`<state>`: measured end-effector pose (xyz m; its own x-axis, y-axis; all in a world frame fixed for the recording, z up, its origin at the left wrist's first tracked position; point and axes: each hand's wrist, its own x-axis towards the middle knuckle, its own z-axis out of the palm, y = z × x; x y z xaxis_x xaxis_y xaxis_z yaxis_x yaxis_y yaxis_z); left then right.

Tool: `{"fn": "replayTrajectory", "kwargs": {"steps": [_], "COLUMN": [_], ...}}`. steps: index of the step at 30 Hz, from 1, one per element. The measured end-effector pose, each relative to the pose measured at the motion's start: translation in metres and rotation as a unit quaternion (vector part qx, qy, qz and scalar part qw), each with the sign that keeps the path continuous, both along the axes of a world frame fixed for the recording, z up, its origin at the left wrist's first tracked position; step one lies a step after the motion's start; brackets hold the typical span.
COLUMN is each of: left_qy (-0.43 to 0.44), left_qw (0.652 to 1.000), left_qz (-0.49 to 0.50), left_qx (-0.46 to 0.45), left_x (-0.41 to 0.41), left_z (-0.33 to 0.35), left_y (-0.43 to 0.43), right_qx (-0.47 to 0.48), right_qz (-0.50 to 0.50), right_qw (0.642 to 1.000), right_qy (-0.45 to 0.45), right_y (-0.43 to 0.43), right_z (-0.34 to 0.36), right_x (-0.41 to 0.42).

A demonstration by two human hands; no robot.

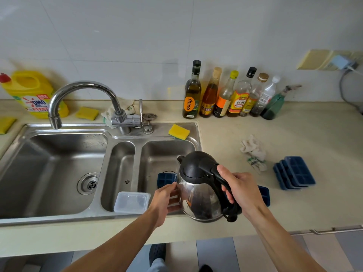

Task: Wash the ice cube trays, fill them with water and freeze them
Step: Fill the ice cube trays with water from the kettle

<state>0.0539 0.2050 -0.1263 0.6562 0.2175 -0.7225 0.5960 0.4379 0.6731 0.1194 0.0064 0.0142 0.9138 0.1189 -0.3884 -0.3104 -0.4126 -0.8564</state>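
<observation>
Ice cube trays sit in three places. Nearest, the right hand [240, 190] is wrapped around the black handle of a steel kettle [198, 195], whose spout points away toward the back left; the left hand [166, 201] rests its fingers flat against the kettle's side, not closed around anything. A dark blue tray [166, 179] shows just behind the kettle at the right basin of the sink [110, 134], mostly hidden, so its long axis cannot be told. Another blue piece [264, 195] peeks out behind the right wrist. Farther right, a stack of blue trays [294, 172] lies on the counter [294, 134], long axes running away toward the wall, beside a crumpled cloth [254, 152].
</observation>
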Motion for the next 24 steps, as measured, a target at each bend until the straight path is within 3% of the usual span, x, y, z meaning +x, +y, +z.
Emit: {"fn": "replayTrajectory", "kwargs": {"steps": [24], "left_qy": [0.0], "left_qw": [0.999], "left_qz": [0.039], "left_qx": [-0.031], "left_x": [-0.018], "left_z": [0.001], "left_y": [0.018], "right_qx": [0.008], "right_qz": [0.043], "right_qw": [0.999], "right_qy": [-0.001], "right_y": [0.022], "right_z": [-0.008], "right_x": [0.0]}}
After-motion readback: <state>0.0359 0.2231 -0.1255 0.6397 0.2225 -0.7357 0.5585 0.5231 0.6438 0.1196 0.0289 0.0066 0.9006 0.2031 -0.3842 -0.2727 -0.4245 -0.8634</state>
